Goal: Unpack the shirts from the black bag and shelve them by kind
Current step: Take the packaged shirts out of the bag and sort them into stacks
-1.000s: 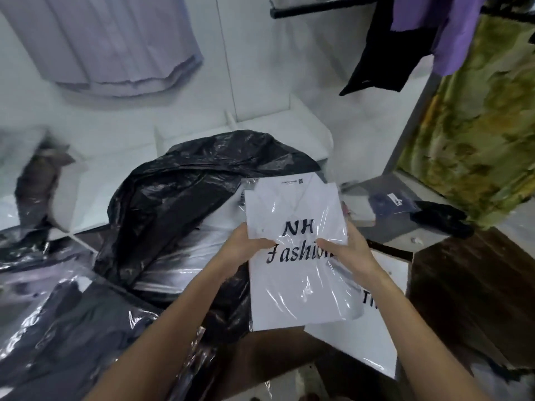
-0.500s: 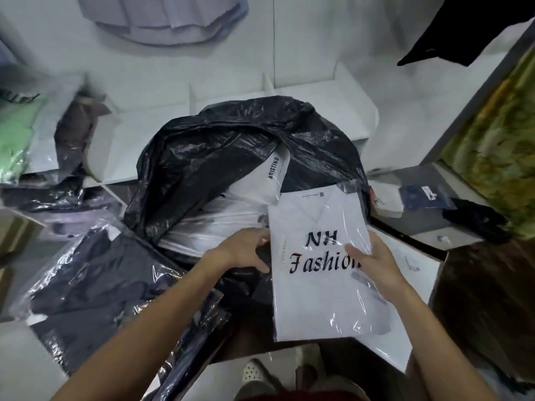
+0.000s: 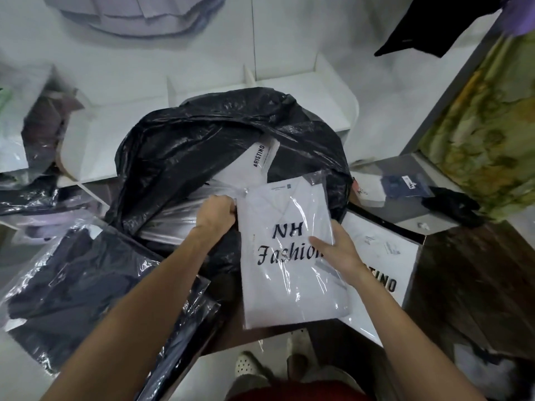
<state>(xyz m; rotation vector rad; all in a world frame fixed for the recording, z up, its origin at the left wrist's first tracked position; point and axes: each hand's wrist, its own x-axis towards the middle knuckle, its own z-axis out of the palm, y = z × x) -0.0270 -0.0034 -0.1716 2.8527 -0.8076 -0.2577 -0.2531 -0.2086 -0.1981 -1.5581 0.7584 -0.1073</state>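
Note:
A white shirt in a clear plastic sleeve printed "NH Fashion" (image 3: 289,256) hangs in front of the open black bag (image 3: 202,146). My right hand (image 3: 335,253) grips its right edge, thumb across the print. My left hand (image 3: 217,212) reaches into the bag's mouth beside the shirt's top left corner, fingers curled round the plastic of another white packed shirt (image 3: 179,218). A further white pack tagged "ARISTINO" (image 3: 254,163) shows deeper inside the bag.
Dark packed shirts (image 3: 72,285) lie at the left. A white ARISTINO pack (image 3: 385,256) lies at the right under the held shirt. White shelf compartments (image 3: 289,91) stand behind the bag. More packs fill the left shelf (image 3: 34,140). A dark wooden surface (image 3: 477,285) lies at the right.
My left hand left the NH Fashion shirt's left edge and moved up into the bag's mouth, closing on a packed shirt there. My right hand alone holds the shirt now.

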